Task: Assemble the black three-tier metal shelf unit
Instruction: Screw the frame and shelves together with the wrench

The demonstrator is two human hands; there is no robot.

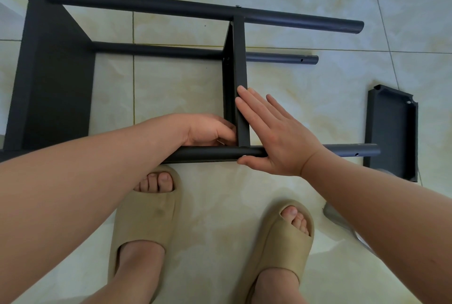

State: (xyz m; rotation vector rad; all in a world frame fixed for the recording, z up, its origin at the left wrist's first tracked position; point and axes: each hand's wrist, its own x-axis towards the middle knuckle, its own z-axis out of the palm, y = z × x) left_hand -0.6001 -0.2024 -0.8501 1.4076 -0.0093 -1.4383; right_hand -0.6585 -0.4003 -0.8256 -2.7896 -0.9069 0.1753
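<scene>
The black shelf unit (53, 71) lies on its side on the tiled floor (176, 88), directly in front of the person's feet. Its poles run from left to right, and two tiers are already standing across them.

The middle tier (241, 64) has its long axis pointing away from the person, so it crosses the near pole (208, 153) at a right angle. This corner is the place where both hands meet.

The right hand (276, 139) is flat and holds nothing. Its straight fingers press against the right face of the middle tier, and the thumb lies under the near pole.

The left hand (208, 130) is on the other side of the tier, with its fingers curled into the corner. It is perhaps pinching a small fastener there, but the fingers hide it and I cannot tell for sure.

The joint lies between the two hands, and the left hand is the nearer one to it. I judge that the right hand only steadies the tier while the left hand works on the corner.

The third tier (391, 132) lies loose on the floor at the right, just beyond the free pole ends, with its long axis parallel to the middle tier. The right hand is nearer to it. A screw hole (357, 154) near the end of the near pole shows, I think, where this tier should go.
</scene>
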